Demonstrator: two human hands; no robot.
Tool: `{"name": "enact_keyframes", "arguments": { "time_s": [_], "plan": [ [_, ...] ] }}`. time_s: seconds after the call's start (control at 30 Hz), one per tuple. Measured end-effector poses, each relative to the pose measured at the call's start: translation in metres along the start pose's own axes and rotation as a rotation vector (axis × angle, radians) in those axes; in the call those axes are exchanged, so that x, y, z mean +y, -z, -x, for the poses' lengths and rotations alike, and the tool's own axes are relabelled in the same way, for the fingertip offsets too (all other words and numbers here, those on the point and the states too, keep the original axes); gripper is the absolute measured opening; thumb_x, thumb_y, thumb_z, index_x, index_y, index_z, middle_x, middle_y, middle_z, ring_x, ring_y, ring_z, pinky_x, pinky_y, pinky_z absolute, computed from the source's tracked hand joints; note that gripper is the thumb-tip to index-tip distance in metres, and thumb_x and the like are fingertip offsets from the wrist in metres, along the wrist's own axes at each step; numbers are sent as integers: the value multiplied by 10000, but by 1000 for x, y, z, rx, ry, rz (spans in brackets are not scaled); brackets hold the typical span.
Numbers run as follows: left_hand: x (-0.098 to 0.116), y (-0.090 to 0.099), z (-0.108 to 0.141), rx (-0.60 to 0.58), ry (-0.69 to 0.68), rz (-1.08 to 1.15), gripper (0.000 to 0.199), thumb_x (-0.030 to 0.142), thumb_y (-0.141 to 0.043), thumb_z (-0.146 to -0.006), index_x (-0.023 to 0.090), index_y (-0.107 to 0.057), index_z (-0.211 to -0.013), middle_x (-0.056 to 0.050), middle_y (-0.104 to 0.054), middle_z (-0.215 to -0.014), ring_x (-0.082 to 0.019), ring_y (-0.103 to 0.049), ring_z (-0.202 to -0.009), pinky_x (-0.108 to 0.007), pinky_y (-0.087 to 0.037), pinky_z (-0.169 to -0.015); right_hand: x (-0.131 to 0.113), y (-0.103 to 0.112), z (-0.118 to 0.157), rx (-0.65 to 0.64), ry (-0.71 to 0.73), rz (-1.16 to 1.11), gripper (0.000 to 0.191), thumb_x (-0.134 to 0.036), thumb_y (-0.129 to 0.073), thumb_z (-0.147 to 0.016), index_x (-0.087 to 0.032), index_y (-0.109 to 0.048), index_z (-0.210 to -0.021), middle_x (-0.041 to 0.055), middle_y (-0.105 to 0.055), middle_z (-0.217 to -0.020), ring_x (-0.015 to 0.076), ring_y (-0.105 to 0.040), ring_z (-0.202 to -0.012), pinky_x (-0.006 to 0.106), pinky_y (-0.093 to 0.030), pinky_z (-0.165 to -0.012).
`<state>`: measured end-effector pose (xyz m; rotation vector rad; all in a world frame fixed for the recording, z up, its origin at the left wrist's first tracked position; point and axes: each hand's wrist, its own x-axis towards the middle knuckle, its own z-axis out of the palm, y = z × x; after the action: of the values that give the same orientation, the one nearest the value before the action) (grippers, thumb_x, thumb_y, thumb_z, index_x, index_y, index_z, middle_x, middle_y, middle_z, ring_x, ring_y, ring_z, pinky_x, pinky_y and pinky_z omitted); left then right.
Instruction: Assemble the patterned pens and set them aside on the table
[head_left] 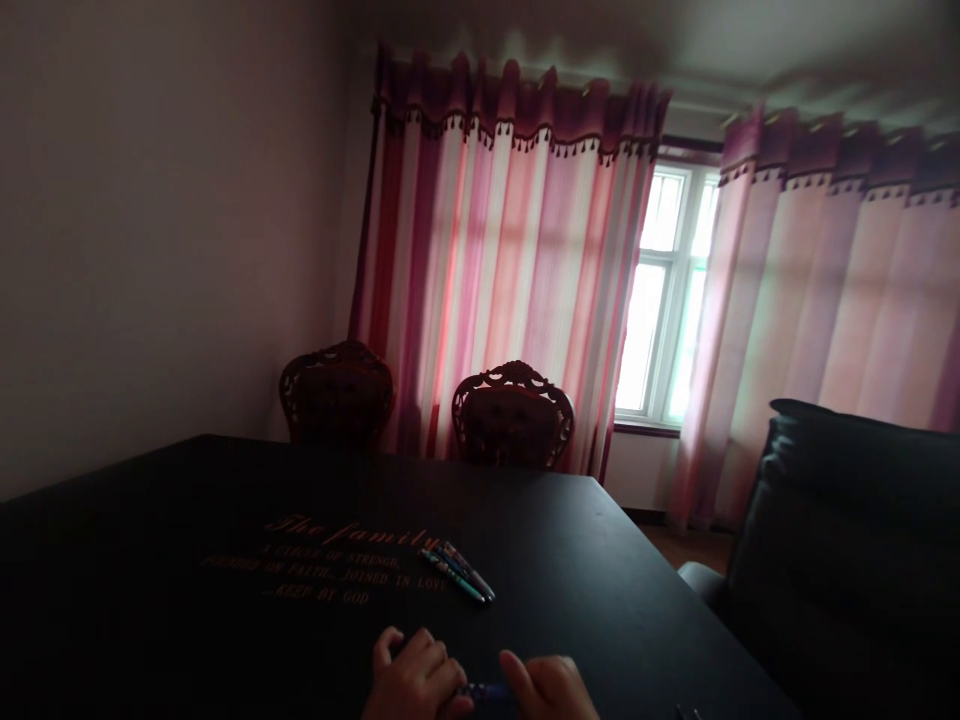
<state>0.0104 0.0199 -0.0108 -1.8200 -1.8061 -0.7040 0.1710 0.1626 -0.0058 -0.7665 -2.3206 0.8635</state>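
At the bottom edge of the head view, my left hand (416,680) is closed round one end of a dark blue pen (489,692). My right hand (553,686) grips its other end, thumb raised along the near side. Only a short stretch of the pen shows between the two hands; the rest is hidden by the fingers. Just beyond them, a small bunch of patterned pens (459,573) lies slantwise on the black table (585,590).
Gold lettering (352,545) is printed on the table. Two carved chairs (514,410) stand at its far side, before striped curtains (510,250) and a window (652,300). A black leather chair (847,540) is at right. Small dark tips (688,713) show at the bottom edge.
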Motion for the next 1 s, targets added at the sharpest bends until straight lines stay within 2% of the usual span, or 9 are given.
{"name": "enact_keyframes", "arguments": {
  "time_s": [0.1,0.2,0.3,0.43,0.53,0.63,0.77,1.0],
  "plan": [
    [10,20,-4,-103,75,46,234,425,-517,-947,260,-637,-832,42,-707,-779,-182,-611,-816,-339,-275,-844,-11,10,4,-81,44,-25,613,-698,-431,-847,-192,-570,-529,27,-562,-515,151,-490,-508,273,-325,-512],
    [16,32,-6,-192,212,108,205,366,-488,-971,268,-626,-855,53,-706,-841,-184,-611,-872,-367,-251,-866,-20,19,6,-84,96,-114,473,-650,-567,-799,-184,-638,-762,39,-662,-708,162,-560,-640,249,-393,-584],
    [17,37,-7,-235,272,136,142,339,-508,-965,296,-629,-904,56,-702,-913,-190,-598,-932,-386,-235,-886,-20,20,6,-145,-14,-243,534,-673,-451,-852,-184,-583,-684,25,-603,-583,148,-536,-544,254,-387,-543],
    [11,33,-6,-253,236,116,67,328,-574,-929,315,-637,-909,59,-701,-914,-196,-596,-936,-394,-227,-889,-12,15,2,-201,-58,-398,520,-714,-565,-747,-195,-545,-723,3,-583,-570,138,-523,-513,244,-376,-506],
    [5,28,-5,-249,207,93,67,373,-603,-910,320,-644,-911,55,-704,-895,-200,-601,-920,-390,-228,-874,-8,13,-1,-223,-83,-470,549,-749,-575,-704,-202,-529,-725,-17,-554,-537,132,-513,-487,241,-373,-493],
    [3,26,-4,-252,193,90,101,408,-599,-909,317,-644,-911,50,-705,-892,-204,-600,-927,-387,-230,-865,-9,14,-2,-221,-77,-482,540,-724,-636,-660,-199,-542,-742,-14,-564,-569,133,-524,-528,238,-377,-514],
    [7,31,-4,-302,244,115,80,386,-589,-918,323,-638,-926,51,-696,-926,-210,-595,-956,-414,-204,-887,-12,14,1,-230,-74,-452,495,-677,-658,-669,-200,-565,-765,-4,-586,-605,141,-534,-563,248,-394,-545],
    [11,37,-6,-332,275,162,62,347,-571,-930,333,-630,-943,51,-681,-988,-216,-576,-1013,-426,-201,-903,-6,6,4,-245,-39,-419,432,-628,-588,-762,-197,-562,-784,5,-596,-619,146,-531,-560,254,-394,-543]
  ]
}}
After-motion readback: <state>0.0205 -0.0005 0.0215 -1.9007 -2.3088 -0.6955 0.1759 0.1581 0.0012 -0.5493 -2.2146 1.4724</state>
